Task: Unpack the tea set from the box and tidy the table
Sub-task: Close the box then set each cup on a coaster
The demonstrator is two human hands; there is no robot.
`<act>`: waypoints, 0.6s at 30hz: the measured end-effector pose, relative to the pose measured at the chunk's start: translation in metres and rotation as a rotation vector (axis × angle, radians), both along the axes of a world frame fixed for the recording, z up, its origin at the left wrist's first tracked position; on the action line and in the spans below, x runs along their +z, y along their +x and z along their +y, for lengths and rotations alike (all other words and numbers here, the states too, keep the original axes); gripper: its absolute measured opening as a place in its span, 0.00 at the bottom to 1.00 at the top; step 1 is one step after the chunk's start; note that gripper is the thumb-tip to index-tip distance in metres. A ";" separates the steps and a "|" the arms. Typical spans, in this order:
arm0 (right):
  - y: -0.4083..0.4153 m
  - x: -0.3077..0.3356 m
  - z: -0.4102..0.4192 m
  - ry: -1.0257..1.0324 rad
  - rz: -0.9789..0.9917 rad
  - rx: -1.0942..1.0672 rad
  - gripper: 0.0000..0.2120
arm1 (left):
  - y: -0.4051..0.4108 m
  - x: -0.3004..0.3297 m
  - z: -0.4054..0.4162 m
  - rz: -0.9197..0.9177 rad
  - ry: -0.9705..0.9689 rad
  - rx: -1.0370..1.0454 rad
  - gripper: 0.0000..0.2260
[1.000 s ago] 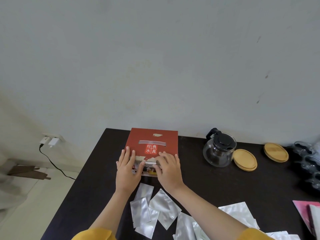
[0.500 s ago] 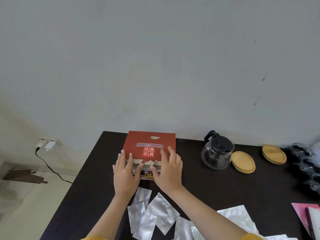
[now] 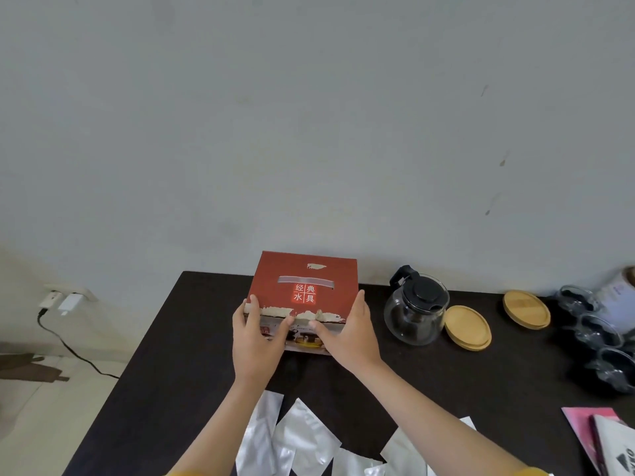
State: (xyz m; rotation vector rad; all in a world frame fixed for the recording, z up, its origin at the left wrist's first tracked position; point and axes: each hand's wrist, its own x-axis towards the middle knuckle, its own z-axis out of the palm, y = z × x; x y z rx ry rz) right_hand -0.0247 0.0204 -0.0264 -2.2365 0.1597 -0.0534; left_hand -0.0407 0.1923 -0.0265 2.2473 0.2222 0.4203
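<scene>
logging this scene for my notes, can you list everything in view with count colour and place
box: 1, red, far middle of table
table: 1, dark, fills lower frame
glass pot: 1, clear with black lid, right of box
wooden lids: 2 spots, tan, right of pot
glass cups: several, clear, far right edge
foil packets: several, silver, near edge
booklets: pink and white, near right corner
charger: 1, white, wall socket left
left hand: on box's left front corner
right hand: on box's right front corner
</scene>
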 end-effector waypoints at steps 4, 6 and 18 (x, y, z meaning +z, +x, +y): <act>0.024 -0.005 -0.032 -0.040 -0.001 -0.043 0.57 | 0.020 0.003 -0.030 0.051 -0.004 -0.029 0.39; 0.033 -0.008 -0.045 -0.049 0.001 -0.044 0.57 | 0.027 0.000 -0.039 0.079 0.005 -0.062 0.39; 0.041 -0.012 -0.060 -0.031 0.037 -0.052 0.55 | 0.046 -0.010 -0.047 0.233 0.132 -0.118 0.38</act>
